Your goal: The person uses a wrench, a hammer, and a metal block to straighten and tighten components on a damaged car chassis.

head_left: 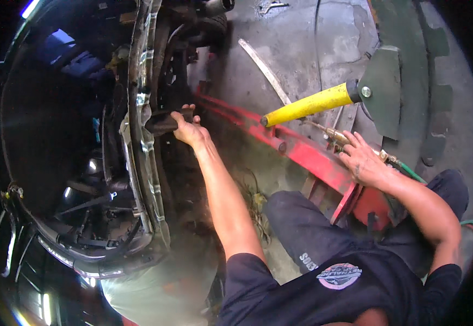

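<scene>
My left hand (191,130) is closed on a dark, flat piece (163,124), seemingly metal or cloth, held against the stripped sill of a car body (145,98). Where that piece meets the sill is hard to make out. Over to the right, my right hand (362,160) has its fingers curled over a brass-coloured torch (334,135). A thin nozzle points left from it, and a green hose (410,173) runs off its rear end. Some of the torch is hidden beneath my fingers.
Between my arms runs a long red steel beam (307,155). A yellow cylinder (307,106) slants above it to a dark green bracket (380,89). Beyond lies a pale strip (263,70) on the concrete floor. Loose cable (258,209) lies by my knee.
</scene>
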`<state>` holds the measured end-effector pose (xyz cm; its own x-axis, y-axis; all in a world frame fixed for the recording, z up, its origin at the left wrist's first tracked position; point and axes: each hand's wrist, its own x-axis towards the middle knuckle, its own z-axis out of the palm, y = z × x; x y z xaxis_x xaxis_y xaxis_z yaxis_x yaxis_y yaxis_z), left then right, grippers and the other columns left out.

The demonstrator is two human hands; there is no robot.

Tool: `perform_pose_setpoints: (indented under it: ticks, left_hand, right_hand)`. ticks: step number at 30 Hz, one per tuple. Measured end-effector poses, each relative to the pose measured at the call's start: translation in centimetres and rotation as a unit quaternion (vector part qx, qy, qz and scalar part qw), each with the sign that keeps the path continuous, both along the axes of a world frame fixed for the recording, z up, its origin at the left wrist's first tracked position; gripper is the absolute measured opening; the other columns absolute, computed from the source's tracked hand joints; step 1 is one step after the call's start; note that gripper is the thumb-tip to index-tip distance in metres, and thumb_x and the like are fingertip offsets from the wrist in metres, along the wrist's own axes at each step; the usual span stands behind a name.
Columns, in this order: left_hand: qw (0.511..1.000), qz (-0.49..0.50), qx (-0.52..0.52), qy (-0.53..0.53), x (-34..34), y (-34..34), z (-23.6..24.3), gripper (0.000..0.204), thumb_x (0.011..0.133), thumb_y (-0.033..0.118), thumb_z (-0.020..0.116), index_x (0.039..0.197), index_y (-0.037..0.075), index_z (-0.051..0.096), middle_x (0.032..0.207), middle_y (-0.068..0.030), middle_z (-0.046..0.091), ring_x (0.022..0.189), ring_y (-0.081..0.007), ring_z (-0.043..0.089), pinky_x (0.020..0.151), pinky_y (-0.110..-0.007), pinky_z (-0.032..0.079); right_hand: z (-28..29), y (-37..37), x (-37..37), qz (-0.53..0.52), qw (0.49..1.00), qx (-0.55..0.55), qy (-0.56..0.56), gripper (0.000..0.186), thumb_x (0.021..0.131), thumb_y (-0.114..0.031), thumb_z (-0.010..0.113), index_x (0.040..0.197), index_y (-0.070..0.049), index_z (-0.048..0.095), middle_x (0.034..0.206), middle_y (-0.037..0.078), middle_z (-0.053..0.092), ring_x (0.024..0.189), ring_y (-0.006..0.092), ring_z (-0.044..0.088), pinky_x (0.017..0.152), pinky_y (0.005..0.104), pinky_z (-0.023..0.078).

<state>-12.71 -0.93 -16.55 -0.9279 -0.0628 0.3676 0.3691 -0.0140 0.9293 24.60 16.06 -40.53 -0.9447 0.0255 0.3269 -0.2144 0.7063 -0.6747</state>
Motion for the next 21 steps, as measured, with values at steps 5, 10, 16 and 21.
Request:
perform_pose_setpoints:
  ticks: [5,10,16,21]
  left_hand:
    - [1.0,0.003,-0.003,0.019,0.1,0.3,0.3,0.034,0.102,0.03,0.058,0.117,0.001,0.052,0.096,-0.0133,0.07,0.075,-0.0216,0.07,0.043,-0.024,0.037]
    - [1.0,-0.01,0.009,0.014,-0.8,-0.2,0.4,0.031,0.101,0.031,0.059,0.116,0.004,0.054,0.096,-0.0127,0.07,0.077,-0.0218,0.07,0.044,-0.024,0.038]
    - [1.0,-0.026,0.015,-0.003,-0.5,-0.6,0.3,0.032,0.101,0.033,0.06,0.118,0.006,0.055,0.097,-0.0113,0.071,0.079,-0.0216,0.07,0.048,-0.026,0.041]
    - [1.0,-0.01,0.015,-0.012,0.4,0.0,0.6,0.032,0.101,0.033,0.06,0.118,0.006,0.055,0.098,-0.0108,0.071,0.08,-0.0211,0.071,0.049,-0.026,0.042]
  right_hand:
    - [-0.1,-0.4,0.2,0.005,1.0,-0.005,0.009,0.027,0.07,-0.007,0.066,0.096,0.001,0.064,0.102,0.021,0.058,0.136,0.0474,0.039,0.114,0.0629,0.03]
    - [-0.5,-0.4,0.0,0.009,1.0,-0.006,0.011,0.025,0.071,-0.007,0.066,0.095,0.001,0.065,0.101,0.022,0.057,0.136,0.0485,0.039,0.114,0.0632,0.029]
    - [-0.5,-0.1,0.2,0.024,1.0,0.002,0.006,0.027,0.072,-0.007,0.065,0.098,0.001,0.067,0.104,0.022,0.059,0.137,0.0483,0.038,0.115,0.0632,0.029]
    - [-0.4,-0.1,0.4,0.021,0.999,-0.008,0.026,0.023,0.072,-0.008,0.065,0.093,0.001,0.066,0.101,0.023,0.06,0.135,0.0497,0.04,0.114,0.064,0.029]
